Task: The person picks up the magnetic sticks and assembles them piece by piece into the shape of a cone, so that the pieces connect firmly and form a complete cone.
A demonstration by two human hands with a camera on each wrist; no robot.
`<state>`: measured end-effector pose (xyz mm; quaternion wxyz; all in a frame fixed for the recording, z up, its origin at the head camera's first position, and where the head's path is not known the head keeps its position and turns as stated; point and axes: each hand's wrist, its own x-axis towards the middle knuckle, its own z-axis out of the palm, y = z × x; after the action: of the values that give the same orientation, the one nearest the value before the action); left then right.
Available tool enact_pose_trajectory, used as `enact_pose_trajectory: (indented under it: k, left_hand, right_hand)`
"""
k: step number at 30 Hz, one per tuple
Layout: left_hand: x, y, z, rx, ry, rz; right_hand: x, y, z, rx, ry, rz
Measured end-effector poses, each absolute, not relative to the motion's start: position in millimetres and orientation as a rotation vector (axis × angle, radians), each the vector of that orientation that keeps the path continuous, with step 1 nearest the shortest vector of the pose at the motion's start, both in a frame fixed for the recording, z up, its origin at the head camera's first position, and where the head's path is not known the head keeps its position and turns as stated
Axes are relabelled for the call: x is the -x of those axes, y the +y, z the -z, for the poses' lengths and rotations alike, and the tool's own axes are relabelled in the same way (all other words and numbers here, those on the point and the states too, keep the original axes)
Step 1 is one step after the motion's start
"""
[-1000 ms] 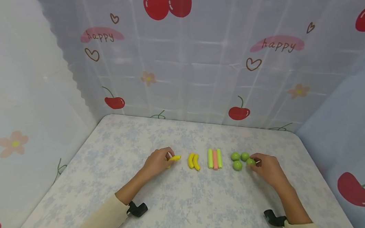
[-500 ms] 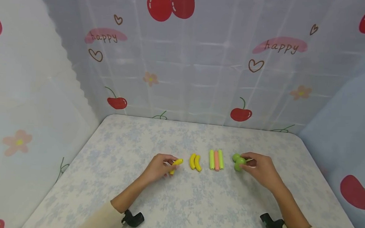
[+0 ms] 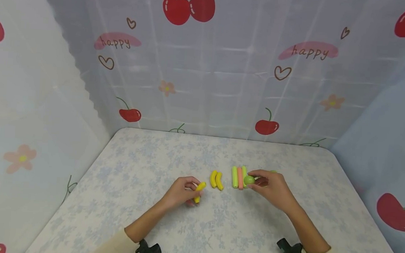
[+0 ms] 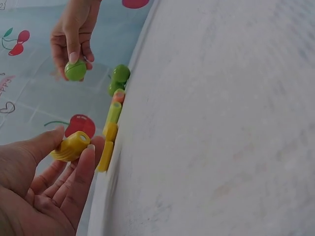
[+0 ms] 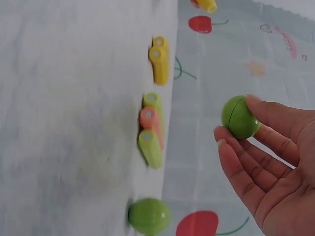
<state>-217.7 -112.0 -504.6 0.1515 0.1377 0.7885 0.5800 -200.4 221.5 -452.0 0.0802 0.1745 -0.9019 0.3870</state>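
My left hand (image 3: 180,192) pinches a small yellow toy banana (image 4: 71,147) between thumb and fingers, raised off the table. Two more toy bananas (image 3: 216,180) lie side by side to its right. Between the thumb and fingers of my right hand (image 3: 273,188) is a small green ball (image 5: 239,118) with a seam line. In the head view this ball overlaps one of the sticks. Those sticks are two light green ones and an orange-pink one (image 3: 240,178) between them. My right hand mostly hides the other green balls there; the left wrist view shows some (image 4: 121,73).
The pale blue-patterned tabletop (image 3: 146,150) carries all the loose pieces in a row across its middle. A printed curtain (image 3: 205,65) with cherries and hearts stands behind it and along both sides. A dark device (image 3: 149,250) is strapped at each wrist.
My right hand has lifted one green ball from the group on the right and carried it leftward to the sticks. My left hand has moved slightly right and nearer with the banana.
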Motion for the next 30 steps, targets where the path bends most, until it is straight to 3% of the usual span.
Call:
enact_pose_trajectory:
  k: [17,30]
  left_hand:
    - [205.0,-96.8,510.3,-0.400,2.120,-1.746]
    - [201.4,-91.3,517.2,-0.410,2.053,-1.749]
  right_hand:
    - [201.4,164.4,464.5,-0.811,-2.629,-1.349]
    - [198.7,149.7,474.3,-0.834,-2.682,-1.456]
